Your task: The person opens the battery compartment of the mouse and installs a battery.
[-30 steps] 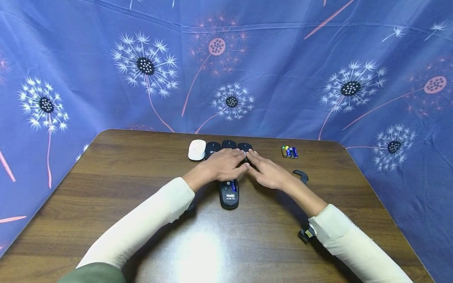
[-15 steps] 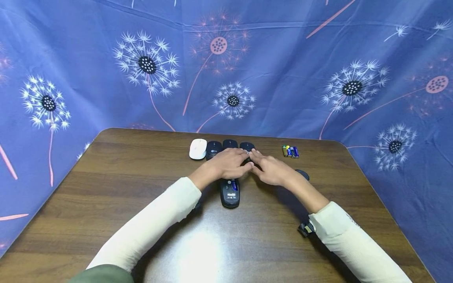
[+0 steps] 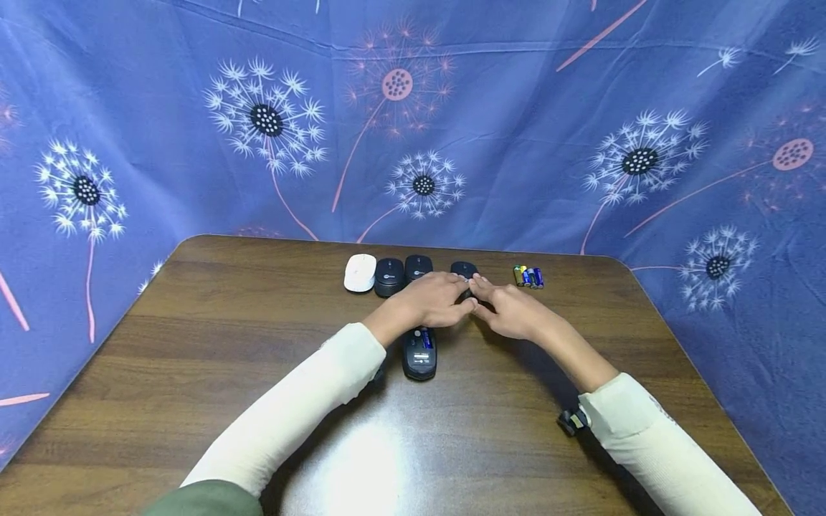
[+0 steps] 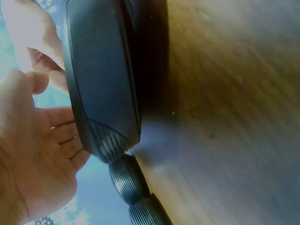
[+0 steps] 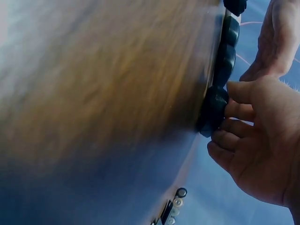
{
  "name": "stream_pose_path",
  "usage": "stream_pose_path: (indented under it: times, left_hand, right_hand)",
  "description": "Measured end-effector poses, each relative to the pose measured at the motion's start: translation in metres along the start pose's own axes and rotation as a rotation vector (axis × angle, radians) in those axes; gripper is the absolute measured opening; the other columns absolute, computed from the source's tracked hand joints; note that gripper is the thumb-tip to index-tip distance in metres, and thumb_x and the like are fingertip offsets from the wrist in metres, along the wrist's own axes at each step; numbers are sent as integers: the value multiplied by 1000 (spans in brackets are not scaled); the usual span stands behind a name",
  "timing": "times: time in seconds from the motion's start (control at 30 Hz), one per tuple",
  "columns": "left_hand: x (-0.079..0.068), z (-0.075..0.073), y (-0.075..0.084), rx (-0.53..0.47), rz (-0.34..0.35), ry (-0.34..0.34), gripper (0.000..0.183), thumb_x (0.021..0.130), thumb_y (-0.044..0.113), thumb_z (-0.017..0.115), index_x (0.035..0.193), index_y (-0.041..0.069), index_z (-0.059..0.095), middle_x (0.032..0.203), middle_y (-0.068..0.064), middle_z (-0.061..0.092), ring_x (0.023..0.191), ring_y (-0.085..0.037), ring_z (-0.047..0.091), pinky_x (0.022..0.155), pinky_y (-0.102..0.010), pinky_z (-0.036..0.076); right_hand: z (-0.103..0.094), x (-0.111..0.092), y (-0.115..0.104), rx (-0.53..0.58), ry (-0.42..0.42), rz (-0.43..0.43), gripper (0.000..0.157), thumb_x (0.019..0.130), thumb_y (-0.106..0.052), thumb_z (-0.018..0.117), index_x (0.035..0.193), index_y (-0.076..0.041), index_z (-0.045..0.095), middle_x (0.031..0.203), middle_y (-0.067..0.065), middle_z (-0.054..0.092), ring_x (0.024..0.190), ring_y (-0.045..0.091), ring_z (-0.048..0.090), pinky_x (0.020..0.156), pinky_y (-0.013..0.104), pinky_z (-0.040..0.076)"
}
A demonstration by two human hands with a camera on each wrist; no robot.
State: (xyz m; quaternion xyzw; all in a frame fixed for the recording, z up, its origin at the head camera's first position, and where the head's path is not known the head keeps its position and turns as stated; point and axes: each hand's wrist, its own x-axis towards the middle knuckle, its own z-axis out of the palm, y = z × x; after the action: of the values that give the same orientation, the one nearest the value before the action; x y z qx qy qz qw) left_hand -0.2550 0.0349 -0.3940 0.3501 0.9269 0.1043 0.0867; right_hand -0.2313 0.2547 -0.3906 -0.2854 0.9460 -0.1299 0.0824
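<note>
At the right end of a row of computer mice, a black mouse (image 3: 463,269) lies under the fingertips of both hands in the head view. My left hand (image 3: 435,301) reaches it from the left with extended fingers. From the right, my right hand (image 3: 513,312) touches it, its fingers mostly straight; the right wrist view shows thumb and fingertips along the edge of the black mouse (image 5: 214,110). The hands partly hide its near end. Below the left hand lies an upside-down mouse (image 3: 419,356), its blue battery visible; its dark side (image 4: 101,70) looms large in the left wrist view.
Left of the hands stand a white mouse (image 3: 359,273) and two black mice, one at the centre (image 3: 389,276) and one beside it (image 3: 418,265). Several batteries (image 3: 529,277) lie together at the back right. A blue dandelion-print cloth (image 3: 516,143) hangs behind the wooden table (image 3: 258,287).
The black mouse at the row's right end has slid right with both hands, leaving a gap from its neighbour. The dark curved piece near the right wrist is now hidden.
</note>
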Motion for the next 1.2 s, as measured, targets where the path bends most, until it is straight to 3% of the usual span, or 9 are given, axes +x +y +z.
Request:
stream_pose_path:
  times: [0.03, 0.13, 0.27, 0.43, 0.77, 1.03, 1.07, 1.13, 1.2]
  left_hand:
    - [-6, -7, 8, -5, 1, -9, 69, 119, 47, 32, 174, 7, 41, 181, -16, 43, 171, -34, 38, 146, -47, 28]
    - [-3, -6, 10, -9, 8, -11, 69, 119, 46, 32, 174, 7, 41, 181, -17, 42, 171, -36, 38, 146, -49, 28]
    - [4, 2, 2, -16, 8, 12, 73, 117, 53, 30, 174, 10, 44, 180, -14, 45, 170, -33, 40, 145, -48, 30]
    - [3, -3, 2, -48, 20, 10, 70, 117, 48, 34, 172, 8, 46, 179, -16, 46, 170, -35, 40, 146, -47, 29]
    - [33, 32, -21, -124, 29, 7, 72, 117, 54, 31, 175, 13, 42, 183, -11, 41, 174, -31, 32, 148, -46, 20]
    - [6, 3, 5, -156, 50, 20, 61, 121, 37, 36, 170, 1, 47, 177, -21, 46, 169, -36, 40, 145, -45, 30]
    - [6, 0, 8, -155, 43, 18, 60, 122, 36, 36, 169, 1, 47, 177, -21, 47, 169, -36, 41, 145, -44, 30]
    - [15, 8, 4, -155, 24, 35, 59, 122, 38, 36, 168, 4, 51, 175, -18, 51, 167, -34, 45, 144, -47, 33]
    - [27, 18, -2, -168, -1, 39, 60, 122, 43, 36, 168, 7, 54, 175, -16, 51, 167, -34, 45, 143, -48, 35]
  right_hand:
    - [0, -1, 1, 1, 0, 4, 62, 121, -30, 53, 169, 6, 39, 178, 31, 32, 163, 49, 40, 134, 66, 42]
    - [0, -4, 3, 1, -1, 10, 61, 121, -28, 53, 169, 7, 38, 178, 31, 31, 163, 50, 41, 133, 66, 44]
    - [0, -4, 1, -20, -5, 16, 61, 121, -28, 53, 169, 6, 38, 179, 31, 30, 162, 50, 42, 132, 66, 45]
    - [0, -3, -2, -39, -4, 28, 62, 121, -29, 52, 170, 6, 38, 179, 31, 30, 162, 50, 42, 132, 66, 45]
    - [-1, -6, 1, -10, -11, 45, 61, 120, -28, 55, 168, 7, 39, 177, 32, 32, 163, 49, 40, 134, 65, 42]
    - [1, -4, 6, 103, 58, 72, 57, 121, -32, 54, 165, 4, 47, 172, 29, 42, 161, 47, 44, 132, 64, 46]
    - [1, -3, 6, 119, 69, 77, 57, 120, -31, 55, 164, 4, 49, 171, 29, 44, 151, 46, 60, 127, 62, 52]
    - [1, -2, 7, 151, 96, 94, 55, 119, -30, 57, 164, 3, 51, 170, 28, 48, 105, 40, 81, 103, 53, 66]
    - [1, -2, 8, 188, 127, 119, 55, 117, -28, 60, 164, 1, 53, 168, 27, 52, 61, 24, 64, 73, 41, 62]
